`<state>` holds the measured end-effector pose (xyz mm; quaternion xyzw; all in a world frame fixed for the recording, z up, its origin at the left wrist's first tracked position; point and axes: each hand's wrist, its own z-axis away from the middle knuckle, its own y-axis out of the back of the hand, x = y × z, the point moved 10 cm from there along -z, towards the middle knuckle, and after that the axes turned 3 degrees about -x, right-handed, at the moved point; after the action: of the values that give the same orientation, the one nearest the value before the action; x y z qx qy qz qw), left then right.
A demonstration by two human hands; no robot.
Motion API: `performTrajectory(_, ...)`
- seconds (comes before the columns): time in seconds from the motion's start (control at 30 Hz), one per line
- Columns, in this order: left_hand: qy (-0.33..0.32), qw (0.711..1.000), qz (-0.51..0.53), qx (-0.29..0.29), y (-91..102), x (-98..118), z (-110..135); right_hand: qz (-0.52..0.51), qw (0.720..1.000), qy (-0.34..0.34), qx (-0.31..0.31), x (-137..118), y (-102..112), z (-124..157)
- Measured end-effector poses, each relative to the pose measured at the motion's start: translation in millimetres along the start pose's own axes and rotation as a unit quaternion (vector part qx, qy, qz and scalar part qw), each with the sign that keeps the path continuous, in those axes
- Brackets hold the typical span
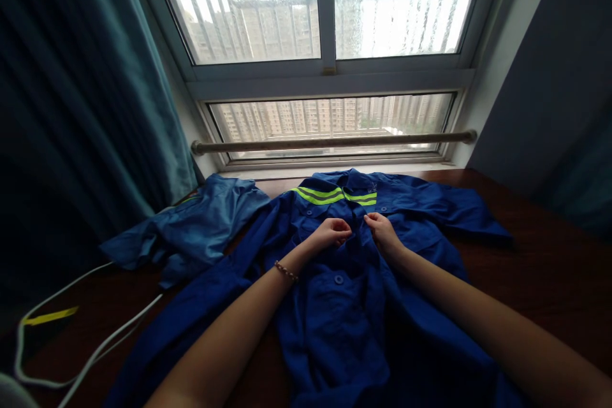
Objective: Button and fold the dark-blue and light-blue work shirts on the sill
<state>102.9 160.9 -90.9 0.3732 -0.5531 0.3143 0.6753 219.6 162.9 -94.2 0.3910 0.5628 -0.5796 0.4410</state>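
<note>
A blue work jacket [329, 312] with yellow-green reflective stripes across the chest lies spread on the dark wooden surface, collar toward the window. My left hand [333, 231] is closed in a pinch at the jacket's front opening, just below the stripes; a beaded bracelet [285, 271] circles that wrist. Close by on the right, my right hand [384, 234] pinches the other front edge of the jacket. A small gap lies between the two hands. Round buttons show on the chest and lower pocket. What exactly sits between the fingertips is too small to make out.
Light blue fabric [205, 223] lies crumpled left of the jacket. A white cable [102, 347] and a yellow strip [51, 316] are at the lower left. Beyond the jacket, a horizontal rail [335, 143] crosses the window. A blue curtain [95, 89] hangs at the left.
</note>
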Motion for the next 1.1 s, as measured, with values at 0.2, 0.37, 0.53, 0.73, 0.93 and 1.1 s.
performTrajectory(0.2, -0.062, 0.996, 0.036, 0.046, 9.4, 5.8, -0.3, 0.012, 0.998, -0.011, -0.056, -0.3, -10.4, 4.5)
performTrajectory(0.37, -0.080, 0.995, 0.026, 0.055, 6.6, 17.0, 12.2, 0.185, 0.972, 0.013, -0.146, -3.7, -34.6, 15.7)
performTrajectory(0.53, -0.076, 0.997, -0.008, 0.027, -4.2, 25.3, 24.4, 0.397, 0.906, 0.039, -0.139, -5.8, -37.9, 21.7)
performTrajectory(0.73, -0.059, 0.998, -0.018, 0.003, -5.7, 19.9, 24.3, 0.373, 0.915, -0.059, -0.142, 7.7, -33.0, 25.9)
performTrajectory(0.93, -0.083, 0.994, 0.005, 0.077, 7.9, 23.8, 26.4, 0.207, 0.974, -0.013, -0.094, -8.4, -26.8, 23.4)
performTrajectory(1.1, -0.046, 0.985, 0.081, 0.145, 13.0, 15.6, 30.4, 0.250, 0.954, 0.102, -0.131, -30.9, -36.8, 24.6)
